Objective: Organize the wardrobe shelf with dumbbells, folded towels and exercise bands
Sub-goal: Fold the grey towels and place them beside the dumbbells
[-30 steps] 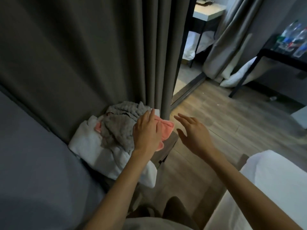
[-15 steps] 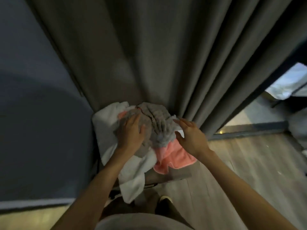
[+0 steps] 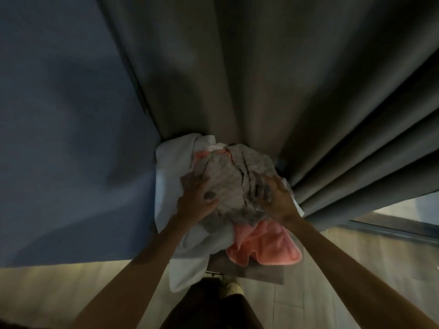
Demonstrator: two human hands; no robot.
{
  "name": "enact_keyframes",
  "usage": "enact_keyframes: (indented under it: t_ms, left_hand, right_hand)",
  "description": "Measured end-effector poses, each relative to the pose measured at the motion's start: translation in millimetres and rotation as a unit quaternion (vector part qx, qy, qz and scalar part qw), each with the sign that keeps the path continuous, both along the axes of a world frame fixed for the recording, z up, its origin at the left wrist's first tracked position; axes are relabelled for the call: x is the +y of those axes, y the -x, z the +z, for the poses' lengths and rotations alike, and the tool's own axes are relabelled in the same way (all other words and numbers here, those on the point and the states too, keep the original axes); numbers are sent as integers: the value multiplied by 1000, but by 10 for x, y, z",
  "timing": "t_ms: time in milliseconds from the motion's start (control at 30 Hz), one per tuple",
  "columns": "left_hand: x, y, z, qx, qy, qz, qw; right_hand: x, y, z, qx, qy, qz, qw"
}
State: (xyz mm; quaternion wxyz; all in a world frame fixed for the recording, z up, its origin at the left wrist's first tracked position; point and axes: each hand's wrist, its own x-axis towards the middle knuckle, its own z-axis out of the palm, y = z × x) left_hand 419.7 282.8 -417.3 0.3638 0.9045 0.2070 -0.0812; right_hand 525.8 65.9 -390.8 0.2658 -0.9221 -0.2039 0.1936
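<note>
The grey towel (image 3: 232,184) is gripped from both sides, bunched in a heap on top of the pile. The left hand (image 3: 197,203) is dug into its left side, fingers curled tight into the cloth. The right hand (image 3: 278,200) is clamped on its right side, fingertips buried in the folds. Whether the grey towel is lifted clear of the cloths beneath cannot be told.

Under it, a pink towel (image 3: 263,245) is seen spilling over the near right edge of the stand (image 3: 261,273). A white towel (image 3: 173,157) is draped over the left edge and hangs down toward the floor (image 3: 332,269). The whole pile is carried by the stand and is pressed against the curtain (image 3: 261,79) at the far edge, with the wall (image 3: 59,138) just to the left. A shoe (image 3: 234,289) is glimpsed on the floor, just beside the stand's near edge. Both forearms are stretched forward over the pile.
</note>
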Motion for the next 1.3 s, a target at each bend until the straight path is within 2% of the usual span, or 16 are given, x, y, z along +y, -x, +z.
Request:
enact_keyframes:
  t_ms: [133, 233, 333, 433, 500, 600, 667, 933, 1033, 1133, 1300]
  left_hand:
    - [-40, -108, -399, 40, 34, -20, 998]
    - [-31, -150, -606, 46, -27, -3, 999]
    - [-13, -184, -658, 16, -47, -12, 999]
    - [-10, -182, -558, -17, -46, 0, 999]
    - [-27, -164, -435, -28, -33, 26, 999]
    - [-17, -128, -189, -101, -23, 99, 990]
    - [10, -109, 63, -137, -24, 139, 981]
    - [-124, 155, 1337, -284, -70, 225, 929]
    - [-215, 369, 1666, -310, -92, 259, 910]
    - [-324, 768, 1929, -316, -125, 288, 895]
    - [-405, 1506, 2154, -310, -117, 312, 890]
  right_hand:
    - [135, -163, -387, 28, 1, -20, 999]
    - [170, -270, -620, 29, 13, -4, 999]
    - [181, -310, -726, 54, 46, 28, 997]
    - [192, -315, -672, 46, 21, 1, 999]
    - [214, -314, -538, 11, 5, 3, 1000]
    - [236, -337, -227, -67, -56, 27, 996]
    - [216, -360, 39, -80, -114, 14, 990]
    - [163, -285, 1082, -163, -289, 128, 934]
    - [226, -163, 1417, -146, -323, 151, 923]
    - [297, 126, 1732, -139, -359, 223, 896]
    - [520, 703, 1983, -83, -366, 326, 868]
